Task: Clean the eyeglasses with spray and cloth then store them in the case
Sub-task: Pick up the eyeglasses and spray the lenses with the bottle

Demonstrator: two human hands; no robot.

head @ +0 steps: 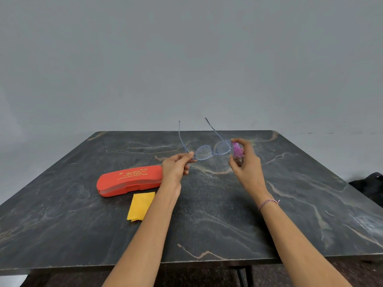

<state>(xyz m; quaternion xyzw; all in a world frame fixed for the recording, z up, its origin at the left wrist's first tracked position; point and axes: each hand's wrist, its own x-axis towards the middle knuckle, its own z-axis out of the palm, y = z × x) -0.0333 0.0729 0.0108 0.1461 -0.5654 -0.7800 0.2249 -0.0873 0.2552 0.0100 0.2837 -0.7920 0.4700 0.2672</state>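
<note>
My left hand (176, 166) pinches the left hinge corner of the pale blue eyeglasses (207, 151), held above the table with both temples open and pointing away from me. The left lens is speckled with droplets. My right hand (246, 162) grips a small spray bottle (236, 151) with a pink top, its nozzle right beside the right lens and my forefinger on top of it. A shut red eyeglass case (128, 181) with gold lettering lies on the table to the left. Just in front of it lies a yellow cloth (141, 206).
The dark marbled table (228, 224) spans the view, with its near edge at the bottom. A grey wall stands behind it. A black object (371, 185) sits off the table's right edge.
</note>
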